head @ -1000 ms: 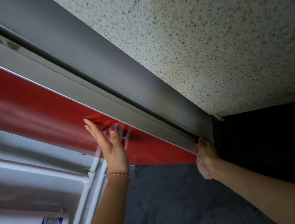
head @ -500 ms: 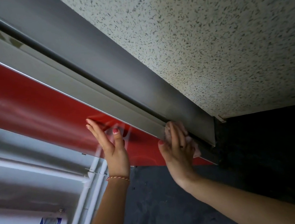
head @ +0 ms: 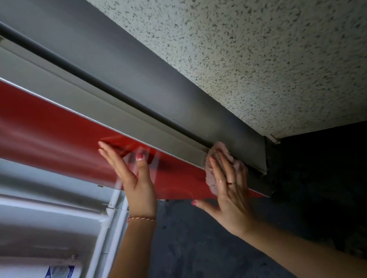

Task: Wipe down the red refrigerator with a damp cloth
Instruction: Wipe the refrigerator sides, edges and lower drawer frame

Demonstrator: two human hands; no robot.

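The right hand (head: 231,193), low and right of centre in the frame, lies flat with straight fingers (head: 225,168) close together and the thumb spread wide, pressing a pale pink cloth (head: 211,177) against the lower right corner of the red refrigerator door (head: 34,126). The left hand (head: 137,187), at centre, rests open on the red panel, fingers straight and together, steadying the door.

The likely trouble: the cloth is only pressed, not gripped, so a quick stroke along the narrow edge could let it slide out from under the palm and drop to the dark floor (head: 194,255). Its bunched upper end also sits right at the dark gap by the grey trim (head: 127,113), where it might snag. If the left hand eases off, the door could swing under the wiping pressure.

The red panel is smooth, glossy and hard, mirroring the left hand. The trim is matte, long and straight. The cloth looks soft, fuzzy and crumpled. The speckled wall (head: 282,42) at upper right appears rough. White ribbed door shelves (head: 24,220) at lower left look like smooth plastic
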